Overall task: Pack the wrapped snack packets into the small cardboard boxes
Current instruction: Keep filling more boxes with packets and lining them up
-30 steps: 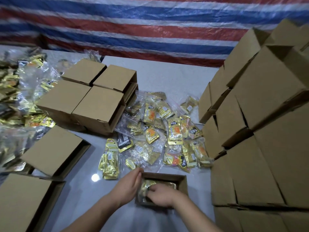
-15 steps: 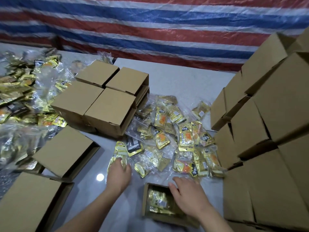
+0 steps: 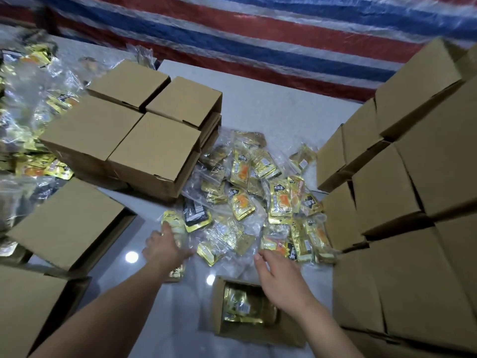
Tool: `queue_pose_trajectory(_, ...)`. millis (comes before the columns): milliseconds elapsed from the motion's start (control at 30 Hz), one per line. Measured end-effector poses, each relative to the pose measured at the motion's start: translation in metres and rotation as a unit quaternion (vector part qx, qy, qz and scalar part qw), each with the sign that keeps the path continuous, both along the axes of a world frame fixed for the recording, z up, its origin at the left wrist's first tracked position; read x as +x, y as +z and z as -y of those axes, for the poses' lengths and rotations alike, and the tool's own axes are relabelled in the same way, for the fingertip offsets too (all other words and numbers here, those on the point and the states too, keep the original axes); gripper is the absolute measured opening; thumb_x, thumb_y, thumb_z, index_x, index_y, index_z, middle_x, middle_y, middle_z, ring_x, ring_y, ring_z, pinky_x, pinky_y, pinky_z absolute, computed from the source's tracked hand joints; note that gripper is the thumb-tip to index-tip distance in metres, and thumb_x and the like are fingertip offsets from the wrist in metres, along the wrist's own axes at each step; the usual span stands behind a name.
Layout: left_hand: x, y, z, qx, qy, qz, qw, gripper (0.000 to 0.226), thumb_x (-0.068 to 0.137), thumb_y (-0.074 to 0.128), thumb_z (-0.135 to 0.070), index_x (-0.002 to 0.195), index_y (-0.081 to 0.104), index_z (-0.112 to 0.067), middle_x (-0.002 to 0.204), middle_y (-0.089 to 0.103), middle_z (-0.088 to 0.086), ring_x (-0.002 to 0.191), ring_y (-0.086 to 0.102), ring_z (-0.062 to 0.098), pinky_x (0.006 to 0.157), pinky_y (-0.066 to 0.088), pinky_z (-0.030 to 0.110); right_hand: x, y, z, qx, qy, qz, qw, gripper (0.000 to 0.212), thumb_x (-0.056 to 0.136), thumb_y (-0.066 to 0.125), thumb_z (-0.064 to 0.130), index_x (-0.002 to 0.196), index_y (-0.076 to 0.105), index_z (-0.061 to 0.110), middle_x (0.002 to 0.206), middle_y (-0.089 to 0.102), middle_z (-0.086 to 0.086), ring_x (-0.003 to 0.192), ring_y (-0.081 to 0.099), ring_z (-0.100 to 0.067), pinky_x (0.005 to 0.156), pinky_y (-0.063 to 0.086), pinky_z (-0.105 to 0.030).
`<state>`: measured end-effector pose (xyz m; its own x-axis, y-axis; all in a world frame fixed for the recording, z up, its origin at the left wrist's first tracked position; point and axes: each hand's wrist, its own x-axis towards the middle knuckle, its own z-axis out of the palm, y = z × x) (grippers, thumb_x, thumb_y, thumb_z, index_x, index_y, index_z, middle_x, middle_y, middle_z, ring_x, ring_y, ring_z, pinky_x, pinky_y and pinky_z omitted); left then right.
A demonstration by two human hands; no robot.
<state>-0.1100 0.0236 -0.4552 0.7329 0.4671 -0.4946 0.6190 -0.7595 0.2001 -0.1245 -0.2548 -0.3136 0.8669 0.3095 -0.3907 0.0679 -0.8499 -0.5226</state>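
Touching packet pile (image 3: 258,197): left grip (image 3: 165,248); right grip (image 3: 277,273) beside.

Left hand (image 3: 165,248) fingers hidden among packets, open box (image 3: 258,329) partly behind right wrist

Makeshift packing workspace, stacked cardboard boxes (image 3: 402,177), heaped snack packets (image 3: 258,197), striped tarpaulin (image 3: 258,29) backdrop

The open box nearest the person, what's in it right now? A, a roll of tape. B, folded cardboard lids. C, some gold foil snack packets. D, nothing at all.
C: the open box at the bottom of the head view shows shiny gold snack packets lying inside it, while both hands are out over the loose pile beyond it.
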Motion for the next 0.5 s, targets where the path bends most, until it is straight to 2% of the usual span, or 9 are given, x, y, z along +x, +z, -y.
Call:
queue_pose_trajectory(67,-0.014,-0.003,-0.005,-0.005,-0.013,-0.008,1.000,0.129,0.058,0.075,-0.080,0.154,0.010,-0.023,0.142,0.042,0.015,0.128,0.044,0.035,0.098,0.043,0.046,-0.001,-0.001,-0.002,0.015,-0.010,-0.008,1.000,0.027,0.106,0.034,0.041,0.082,0.047,0.039,0.082,0.054,0.012,0.089,0.056,-0.015,0.095,0.039,-0.036)
queue_pose_trajectory(133,-0.028,-0.005,-0.012,0.006,-0.018,-0.018,1.000,0.120,0.063,0.078,-0.070,0.153,0.012,-0.024,0.138,0.043,0.013,0.126,0.044,0.033,0.095,0.044,0.046,0.001,-0.003,-0.007,0.038,-0.021,-0.011,0.999,0.032,0.106,0.036,0.040,0.073,0.039,0.040,0.073,0.048,0.012,0.078,0.053,-0.009,0.084,0.041,-0.032)
queue_pose_trajectory(233,-0.048,0.000,-0.021,-0.012,0.039,-0.035,0.999,0.097,0.068,0.074,-0.047,0.145,0.021,-0.023,0.127,0.047,0.011,0.120,0.048,0.034,0.092,0.046,0.047,0.003,-0.002,-0.019,0.059,-0.014,-0.013,0.998,0.030,0.105,0.038,0.041,0.076,0.045,0.043,0.075,0.052,0.015,0.073,0.051,0.003,0.067,0.037,-0.017)
queue_pose_trajectory(300,-0.059,0.011,-0.024,-0.057,0.078,-0.024,0.995,0.094,0.066,0.076,-0.040,0.143,0.024,-0.022,0.123,0.049,0.010,0.116,0.051,0.034,0.089,0.047,0.044,0.000,-0.001,-0.028,0.076,-0.015,-0.028,0.997,0.023,0.105,0.041,0.040,0.089,0.058,0.038,0.084,0.060,0.015,0.080,0.055,0.004,0.067,0.040,-0.012)
queue_pose_trajectory(367,-0.066,0.031,-0.023,-0.129,0.105,0.056,0.984,0.094,0.062,0.080,-0.031,0.142,0.031,-0.020,0.120,0.055,0.010,0.107,0.057,0.032,0.085,0.050,0.038,-0.004,0.003,-0.038,0.124,-0.032,-0.044,0.991,0.023,0.104,0.045,0.038,0.090,0.063,0.031,0.084,0.063,0.012,0.079,0.058,0.000,0.067,0.043,-0.013)
queue_pose_trajectory(433,-0.063,0.061,-0.017,-0.191,0.093,0.155,0.965,0.087,0.060,0.079,-0.025,0.135,0.036,-0.026,0.109,0.063,0.001,0.093,0.064,0.023,0.073,0.053,0.031,-0.003,0.013,-0.049,0.182,-0.058,-0.055,0.980,0.020,0.102,0.051,0.038,0.087,0.063,0.034,0.082,0.065,0.016,0.077,0.060,0.001,0.067,0.044,-0.014)
queue_pose_trajectory(500,-0.051,0.101,-0.004,-0.256,0.060,0.221,0.939,0.098,0.065,0.078,-0.021,0.146,0.025,-0.033,0.103,0.063,-0.011,0.082,0.070,0.009,0.062,0.051,0.017,0.001,0.026,-0.059,0.244,-0.102,-0.087,0.961,0.005,0.097,0.057,0.046,0.099,0.062,0.045,0.096,0.066,0.027,0.091,0.059,0.013,0.074,0.046,-0.010)
